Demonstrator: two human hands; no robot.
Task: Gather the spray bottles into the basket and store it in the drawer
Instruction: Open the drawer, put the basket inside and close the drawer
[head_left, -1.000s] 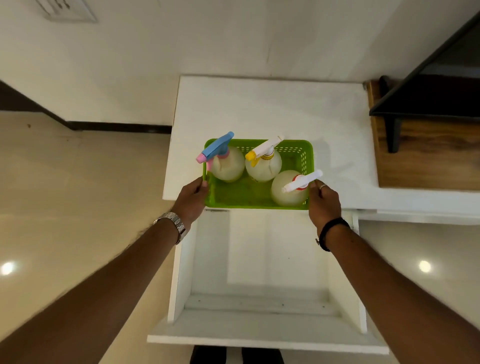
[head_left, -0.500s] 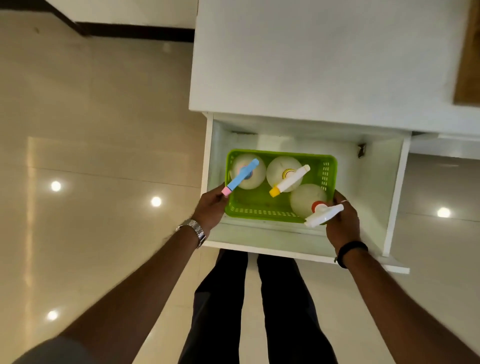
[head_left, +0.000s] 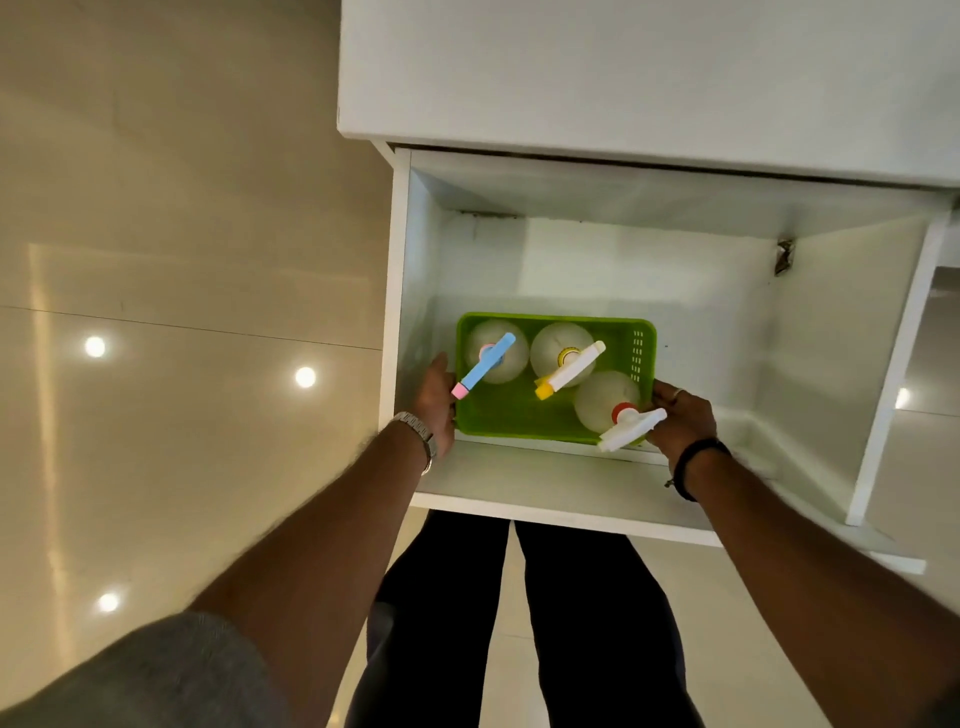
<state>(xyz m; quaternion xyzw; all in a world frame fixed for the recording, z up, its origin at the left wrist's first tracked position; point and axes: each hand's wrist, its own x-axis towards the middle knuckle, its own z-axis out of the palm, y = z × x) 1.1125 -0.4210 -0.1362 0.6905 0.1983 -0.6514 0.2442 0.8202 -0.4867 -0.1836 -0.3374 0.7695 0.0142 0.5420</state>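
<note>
— While both hands grip it, where is the green basket (head_left: 524, 421)?
— Down inside the open white drawer (head_left: 571, 483), toward its left front. The left hand (head_left: 435, 402) clasps the left wall, the right hand (head_left: 683, 418) the right.
— The spray bottles?
— Three inside: blue-headed (head_left: 496, 351), yellow-tipped (head_left: 558, 345), red-collared (head_left: 605, 400). Its white nozzle hides part of the right fingers; whether the basket touches the drawer floor, I can't tell.
</note>
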